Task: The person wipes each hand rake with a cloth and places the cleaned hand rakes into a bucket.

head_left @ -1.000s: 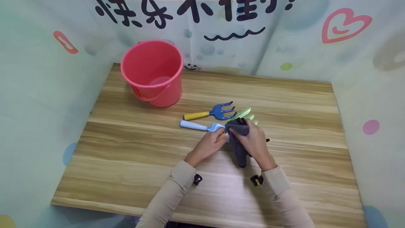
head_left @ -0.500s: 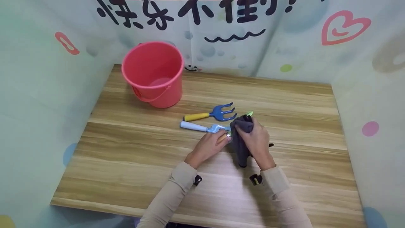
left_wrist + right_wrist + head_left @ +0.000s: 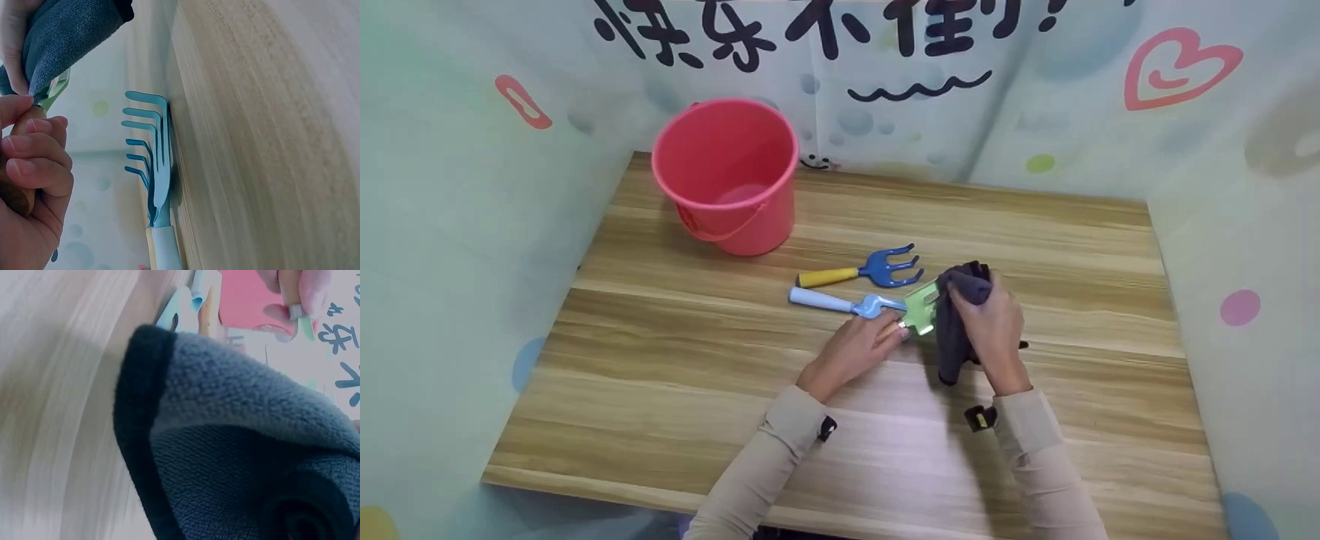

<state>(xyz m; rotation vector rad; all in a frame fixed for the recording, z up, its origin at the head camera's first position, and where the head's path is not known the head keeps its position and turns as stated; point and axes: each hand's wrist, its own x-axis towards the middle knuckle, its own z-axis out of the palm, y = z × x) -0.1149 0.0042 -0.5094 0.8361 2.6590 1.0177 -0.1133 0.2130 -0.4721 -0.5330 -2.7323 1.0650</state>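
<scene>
A green tool (image 3: 919,309) is gripped by its wooden handle (image 3: 19,188) in my left hand (image 3: 851,351). My right hand (image 3: 996,326) pinches a dark grey cloth (image 3: 954,337) around the tool's far end, hiding its tips. In the right wrist view the cloth (image 3: 225,405) fills much of the picture. Just behind my left hand lies a light blue fork (image 3: 821,299), and beyond it a dark blue rake (image 3: 885,268) with a yellow handle.
A pink bucket (image 3: 765,225) stands at the back left of the wooden table (image 3: 660,390). Patterned walls (image 3: 1080,135) rise behind the table and on both sides.
My right hand has moved right with the cloth, and more of the green tool's near part shows. My left hand has shifted slightly to the right, its grip kept.
</scene>
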